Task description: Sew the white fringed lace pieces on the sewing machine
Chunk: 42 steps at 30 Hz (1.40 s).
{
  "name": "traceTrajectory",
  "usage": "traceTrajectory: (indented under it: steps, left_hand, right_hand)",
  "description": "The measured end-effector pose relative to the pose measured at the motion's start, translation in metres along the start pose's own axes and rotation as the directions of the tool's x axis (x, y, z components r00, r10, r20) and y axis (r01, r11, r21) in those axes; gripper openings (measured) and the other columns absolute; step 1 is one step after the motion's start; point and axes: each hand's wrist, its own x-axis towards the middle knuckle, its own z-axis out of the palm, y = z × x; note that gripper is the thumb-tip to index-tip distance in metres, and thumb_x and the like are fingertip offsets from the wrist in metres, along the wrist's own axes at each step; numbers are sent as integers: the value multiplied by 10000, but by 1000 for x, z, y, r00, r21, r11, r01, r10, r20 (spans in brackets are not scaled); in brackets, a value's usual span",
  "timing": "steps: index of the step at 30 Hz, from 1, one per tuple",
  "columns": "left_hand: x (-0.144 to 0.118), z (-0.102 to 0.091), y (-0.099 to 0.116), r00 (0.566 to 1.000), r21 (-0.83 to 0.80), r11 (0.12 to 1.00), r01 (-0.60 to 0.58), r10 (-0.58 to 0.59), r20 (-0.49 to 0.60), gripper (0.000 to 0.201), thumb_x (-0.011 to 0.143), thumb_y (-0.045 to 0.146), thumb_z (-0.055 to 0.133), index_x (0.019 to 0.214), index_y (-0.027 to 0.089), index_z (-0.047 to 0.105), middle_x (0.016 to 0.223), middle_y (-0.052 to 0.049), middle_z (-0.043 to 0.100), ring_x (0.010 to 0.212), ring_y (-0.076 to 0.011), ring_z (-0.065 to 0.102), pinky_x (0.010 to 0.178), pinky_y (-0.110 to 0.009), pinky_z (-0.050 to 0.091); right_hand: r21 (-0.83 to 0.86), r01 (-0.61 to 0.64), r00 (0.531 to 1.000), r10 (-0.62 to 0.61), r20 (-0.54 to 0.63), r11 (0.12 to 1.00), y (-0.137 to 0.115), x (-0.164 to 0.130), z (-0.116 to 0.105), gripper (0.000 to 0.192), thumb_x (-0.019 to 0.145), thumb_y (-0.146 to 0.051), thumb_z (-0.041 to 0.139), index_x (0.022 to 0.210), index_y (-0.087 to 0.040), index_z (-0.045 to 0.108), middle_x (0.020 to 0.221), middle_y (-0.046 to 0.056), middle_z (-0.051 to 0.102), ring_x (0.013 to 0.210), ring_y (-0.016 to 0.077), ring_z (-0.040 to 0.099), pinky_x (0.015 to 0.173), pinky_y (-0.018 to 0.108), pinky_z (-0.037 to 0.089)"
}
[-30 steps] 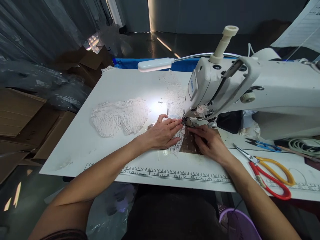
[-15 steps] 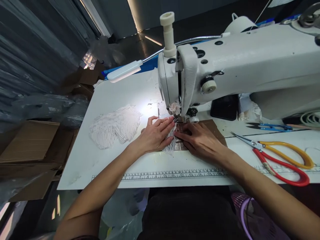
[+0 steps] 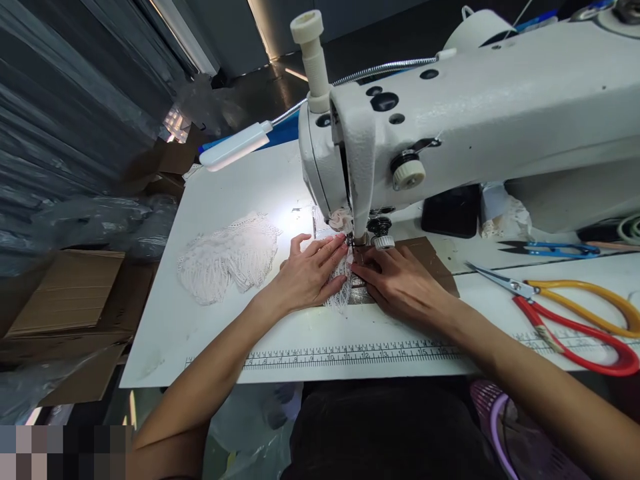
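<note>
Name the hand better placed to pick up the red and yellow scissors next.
Right. The right hand lies on the lace piece on the same side as the scissors, with bare table between. The left hand would have to cross over it.

camera spot: just the one view, head-mounted, sitting above and behind both hands.
facing: forward and down over the white table, so the forearms run up from the bottom edge.
closeness: pretty tight, left hand and right hand land near mid-frame.
past the fingertips: the sewing machine head fills the top right.
blind spot: the needle area beyond the fingertips is probably hidden by the machine head.
shared view: nothing to overlap with.
</note>
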Motion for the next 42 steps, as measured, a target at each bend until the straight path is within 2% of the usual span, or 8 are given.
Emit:
traceTrajectory:
  steps: [8, 14, 20, 25, 29, 33, 42]
  left_hand:
    - [1, -1, 0, 1000, 0, 1000, 3, -3, 26, 450, 995, 343, 473, 1386, 131, 536, 1456, -187, 499, 1236, -365, 542, 1011, -592, 356]
    - [0, 1, 0, 1000, -17, 1000, 9, -9, 22, 464, 1011, 368, 439, 1388, 111, 520, 1457, -185, 499, 1271, -355, 515, 1040, -583, 320]
    - [0, 2, -1, 1000, -12, 1000, 5, -5, 19, 470, 1029, 375, 395, 1387, 91, 506, 1469, -185, 484, 1276, -336, 506, 1059, -567, 277]
    - [1, 2, -1, 1000, -13, 1000, 13, -13, 17, 470, 1034, 386, 369, 1388, 108, 504, 1475, -175, 481, 1263, -323, 512, 1064, -560, 265]
    - [1, 1, 0, 1000, -22, 999, 25, -24, 20, 465, 1025, 383, 391, 1377, 108, 519, 1461, -181, 495, 1217, -330, 539, 1051, -563, 285]
    - [1, 0, 0, 999, -20, 999, 25, -24, 23, 467, 1024, 374, 396, 1376, 93, 522, 1460, -186, 496, 1155, -326, 568, 1042, -573, 299]
    - [1, 0, 1, 999, -29, 999, 43, -42, 28, 473, 1020, 384, 385, 1378, 102, 509, 1449, -183, 509, 1156, -315, 555, 1044, -545, 301]
  right_hand:
    - [-4, 5, 1000, -5, -4, 1000, -1, 0, 0, 342, 924, -69, 403, 1142, -147, 655, 1104, 170, 612, 939, 295, 541, 811, 439, 411]
    - [1, 0, 1000, 0, -14, 1000, -1, 0, 1, 325, 916, -73, 427, 1116, -146, 673, 1100, 179, 621, 934, 306, 558, 796, 447, 438]
    - [116, -40, 997, 46, -57, 993, 3, -1, 1, 325, 943, -122, 439, 1189, -130, 651, 1052, 167, 618, 899, 271, 559, 766, 401, 477]
    - [26, -32, 999, 32, -3, 999, 0, -2, 1, 412, 916, -115, 470, 1305, -186, 587, 1054, 156, 600, 881, 279, 542, 784, 431, 463]
    - [-16, -26, 999, 26, 22, 1000, -2, -3, 2, 391, 934, -113, 452, 1293, -193, 584, 1056, 156, 581, 918, 276, 529, 805, 421, 448]
    - [-50, -35, 999, 36, 10, 998, -3, -3, 3, 373, 940, -110, 431, 1265, -181, 599, 1030, 153, 573, 862, 262, 517, 780, 419, 448]
    - [21, -52, 999, 52, -4, 998, 0, -3, 7, 424, 916, -134, 468, 1319, -200, 583, 1083, 161, 550, 904, 281, 535, 766, 440, 481]
